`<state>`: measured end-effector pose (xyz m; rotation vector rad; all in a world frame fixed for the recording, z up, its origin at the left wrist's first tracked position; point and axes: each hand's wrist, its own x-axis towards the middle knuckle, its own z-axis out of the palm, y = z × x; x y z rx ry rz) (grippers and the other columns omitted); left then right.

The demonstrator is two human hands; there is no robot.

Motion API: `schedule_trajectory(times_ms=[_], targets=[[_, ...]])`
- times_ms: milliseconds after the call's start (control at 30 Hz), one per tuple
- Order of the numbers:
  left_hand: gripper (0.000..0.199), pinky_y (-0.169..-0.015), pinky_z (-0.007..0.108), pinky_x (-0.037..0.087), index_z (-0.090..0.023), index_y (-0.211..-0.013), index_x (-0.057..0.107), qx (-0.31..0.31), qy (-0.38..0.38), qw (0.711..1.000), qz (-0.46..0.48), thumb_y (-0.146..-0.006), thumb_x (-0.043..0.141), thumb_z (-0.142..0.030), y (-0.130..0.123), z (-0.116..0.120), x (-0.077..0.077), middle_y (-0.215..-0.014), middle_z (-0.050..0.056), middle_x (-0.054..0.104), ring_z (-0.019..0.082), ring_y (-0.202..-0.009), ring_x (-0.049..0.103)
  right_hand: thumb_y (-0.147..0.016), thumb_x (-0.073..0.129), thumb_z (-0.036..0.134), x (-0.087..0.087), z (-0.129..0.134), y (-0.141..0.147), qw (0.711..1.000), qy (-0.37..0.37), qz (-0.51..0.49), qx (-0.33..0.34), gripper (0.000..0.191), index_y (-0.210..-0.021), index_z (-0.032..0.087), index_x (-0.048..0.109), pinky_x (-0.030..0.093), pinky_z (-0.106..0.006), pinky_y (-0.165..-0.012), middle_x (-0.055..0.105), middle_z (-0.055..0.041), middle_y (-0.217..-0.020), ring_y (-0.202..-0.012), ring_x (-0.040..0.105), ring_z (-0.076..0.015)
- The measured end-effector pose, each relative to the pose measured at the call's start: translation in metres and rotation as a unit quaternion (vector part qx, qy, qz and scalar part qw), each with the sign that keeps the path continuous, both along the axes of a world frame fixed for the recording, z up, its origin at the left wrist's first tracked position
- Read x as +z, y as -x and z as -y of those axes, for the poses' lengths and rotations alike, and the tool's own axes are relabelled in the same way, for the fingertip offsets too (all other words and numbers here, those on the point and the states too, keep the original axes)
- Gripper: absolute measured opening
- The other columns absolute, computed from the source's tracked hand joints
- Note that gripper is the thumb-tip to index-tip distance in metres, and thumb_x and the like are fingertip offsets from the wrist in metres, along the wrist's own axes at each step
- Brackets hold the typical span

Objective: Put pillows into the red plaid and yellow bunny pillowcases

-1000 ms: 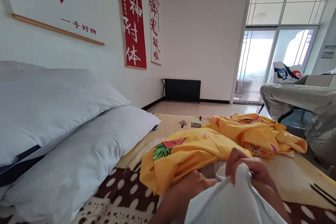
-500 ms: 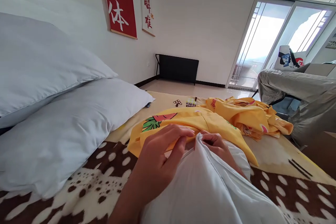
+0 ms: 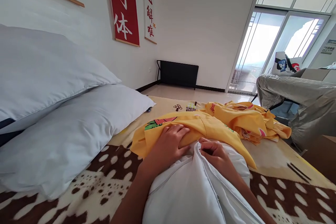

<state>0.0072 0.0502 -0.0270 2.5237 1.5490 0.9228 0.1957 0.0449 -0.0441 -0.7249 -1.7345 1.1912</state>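
Note:
A white pillow lies in front of me, with one corner gathered up into a peak. My right hand pinches that corner, its fingers curled around the white fabric. Beyond the pillow spreads a yellow pillowcase with a carrot print, its near edge against the pillow's far end. My left hand has its fingers over the near edge of this yellow cloth and its thumb below, so the cloth is held between them. The far end of the white pillow is partly hidden under the yellow cloth.
Two more white pillows are stacked at the left by the wall. Crumpled yellow fabric lies at the far right of the brown and cream patterned blanket. A silver-covered object and a cardboard box stand beyond the right edge.
My left hand has moved from just above the white corner forward and down onto the yellow pillowcase edge. My right hand keeps its pinch on the white pillow. The view has tilted up slightly.

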Motion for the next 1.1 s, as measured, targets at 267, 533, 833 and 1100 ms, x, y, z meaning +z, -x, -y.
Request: schedule_trajectory(times_ms=[267, 533, 833, 1100], targets=[[0.032, -0.095, 0.041, 0.04, -0.018, -0.116, 0.059, 0.011, -0.042, 0.995, -0.092, -0.084, 0.054, -0.018, -0.013, -0.003, -0.007, -0.116, 0.009, 0.059, 0.024, -0.107, 0.052, -0.081, 0.064, 0.04, -0.002, 0.002, -0.004, 1.0, 0.012, -0.004, 0.01, 0.032, -0.06, 0.018, 0.056, 0.034, -0.026, -0.069, 0.046, -0.0003, -0.072, -0.072, 0.04, -0.014], [0.014, -0.087, 0.036, 0.043, -0.017, -0.096, 0.064, 0.041, -0.06, 0.996, -0.057, -0.086, 0.055, -0.015, -0.012, -0.009, -0.008, -0.097, 0.006, 0.061, 0.021, -0.094, 0.055, -0.081, 0.065, 0.037, -0.001, 0.003, -0.007, 1.0, 0.012, 0.012, 0.004, 0.034, -0.057, 0.017, 0.051, 0.029, -0.026, -0.063, 0.038, 0.0015, -0.071, -0.068, 0.034, -0.0123], [0.012, -0.077, 0.033, 0.043, -0.017, -0.091, 0.062, -0.008, -0.112, 0.989, -0.094, -0.09, 0.051, -0.018, -0.019, -0.008, -0.008, -0.093, 0.005, 0.062, 0.019, -0.088, 0.056, -0.083, 0.063, 0.043, 0.002, 0.008, -0.006, 1.0, -0.009, 0.011, 0.008, 0.04, -0.056, 0.017, 0.048, 0.029, -0.027, -0.062, 0.038, 0.001, -0.068, -0.067, 0.034, -0.0127], [0.017, -0.077, 0.036, 0.044, -0.016, -0.094, 0.06, 0.075, -0.095, 0.983, -0.14, -0.083, 0.05, -0.009, -0.024, -0.02, -0.017, -0.093, 0.008, 0.062, 0.024, -0.091, 0.057, -0.083, 0.062, 0.044, -0.001, 0.007, -0.006, 1.0, -0.012, 0.022, -0.003, 0.037, -0.058, 0.017, 0.055, 0.031, -0.027, -0.064, 0.042, -0.0003, -0.071, -0.071, 0.038, -0.0139]])
